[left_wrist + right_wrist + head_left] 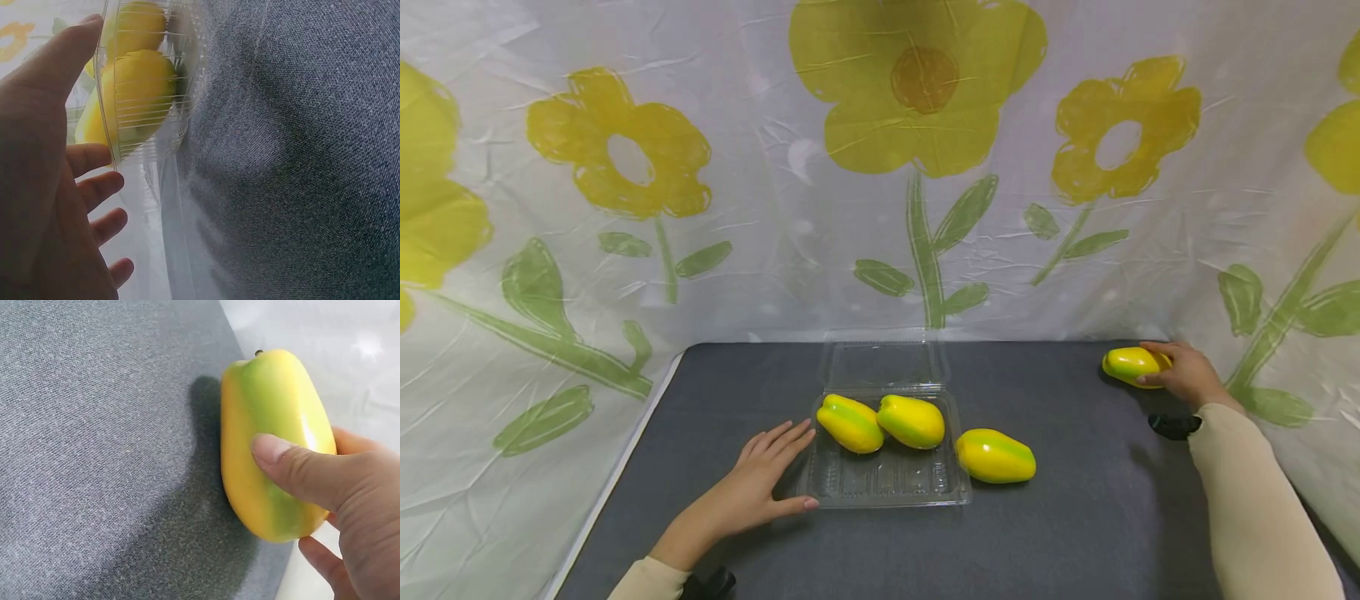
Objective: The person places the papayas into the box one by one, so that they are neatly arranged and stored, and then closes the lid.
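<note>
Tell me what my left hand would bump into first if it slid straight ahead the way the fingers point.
Probably the clear plastic tray. The left hand lies flat on the grey table with its fingertips already at the tray's left wall, so that wall comes first, and the nearest yellow-green fruit sits just behind it.

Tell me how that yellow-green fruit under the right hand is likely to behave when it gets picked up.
The fruit looks glossy and smooth, so it may slip in a loose grip. Its rounded, oblong shape could roll on the grey cloth if nudged sideways. The right hand curls thumb and fingers around it with no visible denting, so it seems firm.
</note>
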The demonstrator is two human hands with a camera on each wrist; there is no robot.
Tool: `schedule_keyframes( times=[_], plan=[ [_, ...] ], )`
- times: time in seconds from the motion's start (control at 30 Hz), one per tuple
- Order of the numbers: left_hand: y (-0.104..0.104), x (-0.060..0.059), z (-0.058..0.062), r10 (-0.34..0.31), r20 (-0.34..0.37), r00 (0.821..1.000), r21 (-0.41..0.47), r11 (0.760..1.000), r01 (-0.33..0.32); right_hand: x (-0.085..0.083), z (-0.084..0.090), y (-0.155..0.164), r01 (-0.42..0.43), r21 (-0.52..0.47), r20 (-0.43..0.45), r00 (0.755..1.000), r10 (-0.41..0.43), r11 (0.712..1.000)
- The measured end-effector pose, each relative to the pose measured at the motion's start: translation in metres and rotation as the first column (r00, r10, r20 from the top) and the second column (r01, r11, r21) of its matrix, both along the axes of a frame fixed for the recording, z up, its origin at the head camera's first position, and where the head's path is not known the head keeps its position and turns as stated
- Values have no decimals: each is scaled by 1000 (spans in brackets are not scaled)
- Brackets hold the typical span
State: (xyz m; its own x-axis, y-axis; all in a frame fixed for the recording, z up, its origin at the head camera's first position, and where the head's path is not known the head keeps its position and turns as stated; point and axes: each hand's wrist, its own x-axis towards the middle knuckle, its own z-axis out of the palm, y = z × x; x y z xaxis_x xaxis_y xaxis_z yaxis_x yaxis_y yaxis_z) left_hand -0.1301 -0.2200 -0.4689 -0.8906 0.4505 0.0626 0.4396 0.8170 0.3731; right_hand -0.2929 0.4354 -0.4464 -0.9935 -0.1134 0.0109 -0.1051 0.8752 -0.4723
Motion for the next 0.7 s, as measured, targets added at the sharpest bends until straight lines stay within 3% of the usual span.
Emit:
schedule_keyframes(
  times=[0.17, 0.4, 0.7],
  plan=[
    [-1, 0, 0, -3, 9, 1000, 3, 1000, 3, 0, 4, 0, -6, -3, 46, 999, 7, 1000],
    [-1, -2, 1, -9, -2, 1000, -4, 1000, 9, -4, 8, 0, -41, 38, 18, 999, 40, 998],
    [-1, -1, -1, -12, -8, 1000, -18, 1000, 12, -5, 7, -3, -53, 35, 51, 997, 51, 998]
  ],
)
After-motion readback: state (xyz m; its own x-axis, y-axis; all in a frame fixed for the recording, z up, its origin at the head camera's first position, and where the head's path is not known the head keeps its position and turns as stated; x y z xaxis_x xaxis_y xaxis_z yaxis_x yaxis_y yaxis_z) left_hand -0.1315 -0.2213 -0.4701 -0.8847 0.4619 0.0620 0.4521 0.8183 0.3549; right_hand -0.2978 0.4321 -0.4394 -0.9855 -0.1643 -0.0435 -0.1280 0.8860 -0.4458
